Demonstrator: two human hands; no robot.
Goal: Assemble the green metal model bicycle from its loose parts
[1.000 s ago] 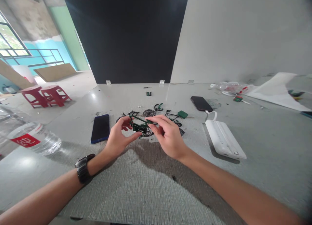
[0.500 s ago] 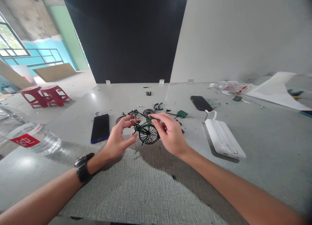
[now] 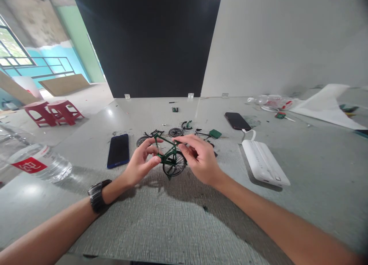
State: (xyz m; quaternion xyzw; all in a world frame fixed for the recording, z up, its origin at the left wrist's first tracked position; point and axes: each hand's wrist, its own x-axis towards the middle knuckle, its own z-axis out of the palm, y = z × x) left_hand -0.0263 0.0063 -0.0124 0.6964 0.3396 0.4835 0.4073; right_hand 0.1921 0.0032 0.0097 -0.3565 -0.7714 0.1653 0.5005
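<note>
Between my hands is a green model bicycle frame with one black spoked wheel fitted at its lower right end. My left hand grips the frame's left side, thumb in front and fingers behind. My right hand pinches the frame's upper right end with thumb and forefinger. Just behind lie a loose wheel, another wheel by a dark bicycle part, small curved green pieces, a thin black part and a green flat piece.
A blue-edged phone lies left, beyond it a large water bottle. On the right are a white power bank with a cable, a second phone, a crumpled plastic bottle and white paper. A small green piece lies farther back.
The model bicycle has tipped and dropped slightly toward me. My left thumb and fingers have closed in onto the frame; before, the thumb was apart from it.
</note>
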